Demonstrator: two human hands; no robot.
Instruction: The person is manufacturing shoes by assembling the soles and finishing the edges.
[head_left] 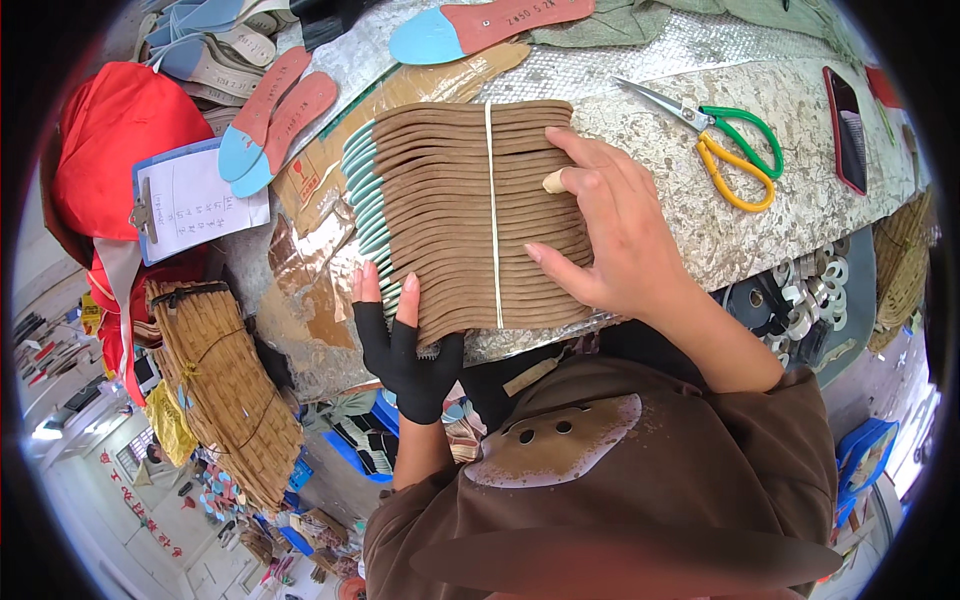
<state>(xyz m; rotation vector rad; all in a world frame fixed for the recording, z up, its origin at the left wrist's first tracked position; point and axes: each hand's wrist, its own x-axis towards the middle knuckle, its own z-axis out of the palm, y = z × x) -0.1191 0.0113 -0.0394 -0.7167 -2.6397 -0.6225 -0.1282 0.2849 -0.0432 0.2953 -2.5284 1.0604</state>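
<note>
A long row of brown insoles [440, 190] with pale green edges at the left lies on the worktable, pressed together side by side. A thin white band [493, 215] runs across the row. My right hand [625, 220] lies spread over the right end of the row, fingers apart and touching it. One of its fingers wears a beige wrap at the tip. In a black fingerless glove, my left hand [405, 355] rests against the lower left corner of the row. Two of its fingertips point up, apart; its thumb side is partly hidden.
Scissors [722, 150] with green and yellow handles lie at the right, near a phone [846, 130]. Red and blue insole-shaped templates [300, 110] and a clipboard [190, 200] are at the left. Metal rings [820, 295] fill a tray. A bamboo bundle [225, 390] stands lower left.
</note>
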